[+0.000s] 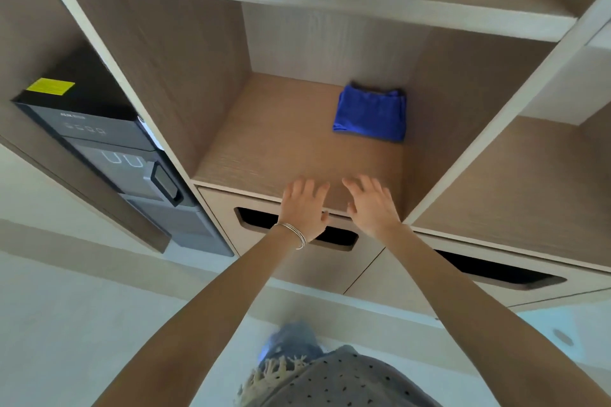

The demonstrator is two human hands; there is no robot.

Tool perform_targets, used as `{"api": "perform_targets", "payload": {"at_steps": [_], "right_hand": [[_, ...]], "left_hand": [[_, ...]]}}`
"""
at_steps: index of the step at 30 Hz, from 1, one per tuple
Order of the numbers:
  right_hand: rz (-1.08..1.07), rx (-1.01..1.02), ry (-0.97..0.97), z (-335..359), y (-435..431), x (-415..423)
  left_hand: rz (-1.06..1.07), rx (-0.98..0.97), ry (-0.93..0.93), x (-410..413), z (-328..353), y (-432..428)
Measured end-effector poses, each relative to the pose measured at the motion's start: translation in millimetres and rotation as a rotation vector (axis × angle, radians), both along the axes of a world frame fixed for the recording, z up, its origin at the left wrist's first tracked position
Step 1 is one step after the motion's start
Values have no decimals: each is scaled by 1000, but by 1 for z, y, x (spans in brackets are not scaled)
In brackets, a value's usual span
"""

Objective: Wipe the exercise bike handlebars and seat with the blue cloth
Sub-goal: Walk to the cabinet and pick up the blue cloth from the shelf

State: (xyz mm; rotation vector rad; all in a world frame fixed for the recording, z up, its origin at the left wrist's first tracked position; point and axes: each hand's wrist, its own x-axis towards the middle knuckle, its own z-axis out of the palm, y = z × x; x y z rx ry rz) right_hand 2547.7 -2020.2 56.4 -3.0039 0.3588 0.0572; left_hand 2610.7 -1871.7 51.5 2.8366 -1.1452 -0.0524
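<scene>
A folded blue cloth [371, 114] lies on the floor of an open wooden shelf compartment [264, 142], toward its back right. My left hand [304, 208], with thin bangles on the wrist, reaches out at the compartment's front edge, fingers spread and holding nothing. Beside it my right hand [372, 206] is stretched out the same way, fingers straight. Both hands are well short of the cloth. No exercise bike is in view.
A black appliance [109, 149] with a yellow label stands in the compartment to the left. Below the shelf are drawer fronts with dark cut-out handles [297, 228]. Another open compartment [529, 182] lies to the right. Pale floor shows below.
</scene>
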Motion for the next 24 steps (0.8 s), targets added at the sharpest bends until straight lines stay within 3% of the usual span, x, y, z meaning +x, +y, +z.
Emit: {"api": "perform_targets", "payload": {"at_steps": [20,24], "right_hand": [[-283,36,39,-4,-56,115],[-308,-58,-24,-5,-66,120]], "left_hand": [[-93,27,-5,101,-5,-24],[-93,16,-15,108,-2,-24]]}}
